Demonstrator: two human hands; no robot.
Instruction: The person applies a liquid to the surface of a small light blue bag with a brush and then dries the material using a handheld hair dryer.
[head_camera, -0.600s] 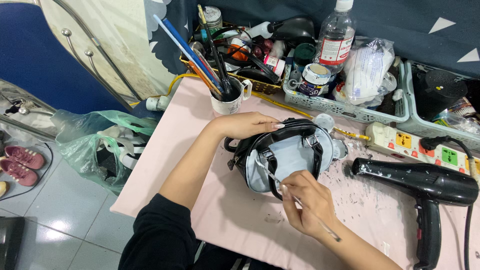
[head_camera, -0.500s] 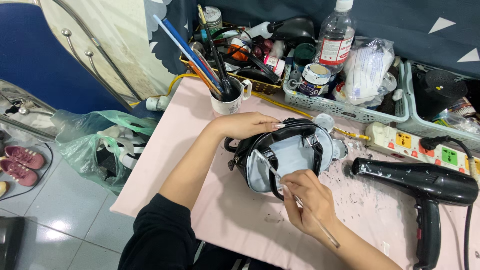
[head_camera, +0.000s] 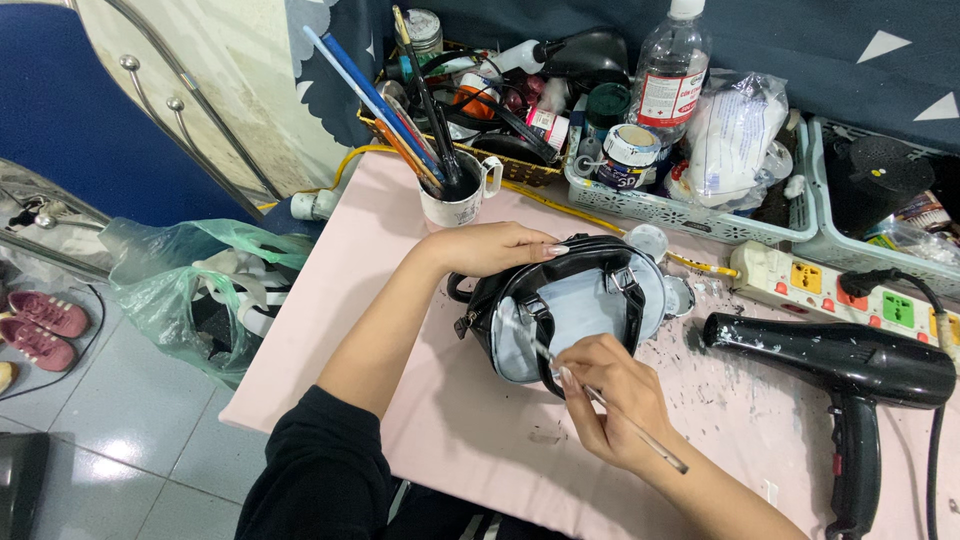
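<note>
Handbag (head_camera: 570, 305), small, black with a pale blue panel, is lying at the middle of the pink table (head_camera: 330, 310). We are pressing our left hand (head_camera: 495, 245) flat on its far-left edge, fingers closed over the rim. Our right hand (head_camera: 610, 400) is pinching a thin paintbrush (head_camera: 600, 400), tip touching the blue panel. Black hair dryer (head_camera: 850, 365) is lying to the right, mug of brushes (head_camera: 455, 195) sitting at the far side.

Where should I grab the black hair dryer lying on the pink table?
Grip the black hair dryer by its handle, coming from above at the near edge of the pink table. It lies flat, handle pointing toward the person, clear of the strip; the cord trails off the handle's end.
</note>
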